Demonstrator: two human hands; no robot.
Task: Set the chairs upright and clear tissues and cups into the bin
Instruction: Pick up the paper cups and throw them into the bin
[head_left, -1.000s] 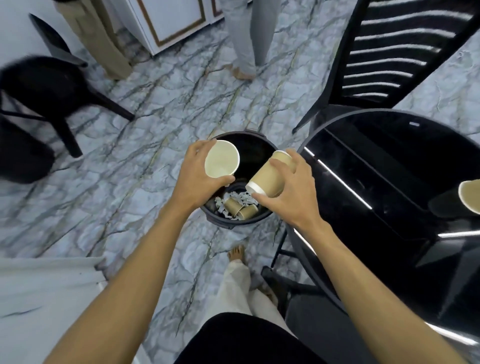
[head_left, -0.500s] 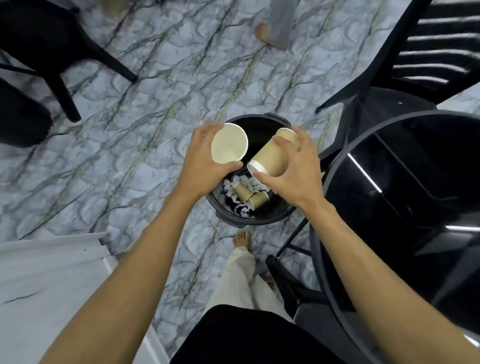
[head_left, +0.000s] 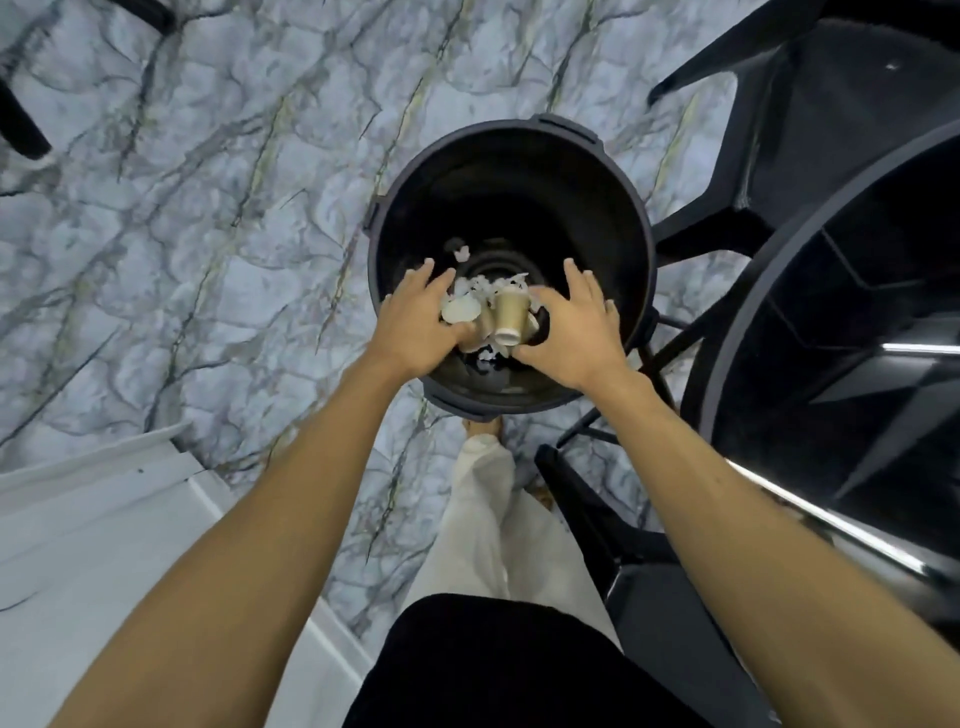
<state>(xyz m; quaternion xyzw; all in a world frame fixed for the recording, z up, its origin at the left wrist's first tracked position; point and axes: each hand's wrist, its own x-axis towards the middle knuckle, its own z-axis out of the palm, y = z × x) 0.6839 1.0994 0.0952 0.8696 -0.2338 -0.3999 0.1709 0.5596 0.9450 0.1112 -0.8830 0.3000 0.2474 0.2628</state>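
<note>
Left hand (head_left: 415, 319): ours, open, fingers spread over the bin (head_left: 511, 127).
Right hand (head_left: 576, 325): open too, fingers straight.
Cups: brown cup (head_left: 510, 312) and second cup (head_left: 459, 312) lie between our hands, inside the bin's mouth.
Tissues (head_left: 488, 286): at the bin's bottom.
Bin: on the floor beside the desk (head_left: 857, 312).

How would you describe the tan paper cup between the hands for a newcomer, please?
Start at the black bin on the marble floor. Over its mouth the tan cup is between the open left hand and right hand. It shows its tan side, while the neighbouring cup shows a white inside.
</note>
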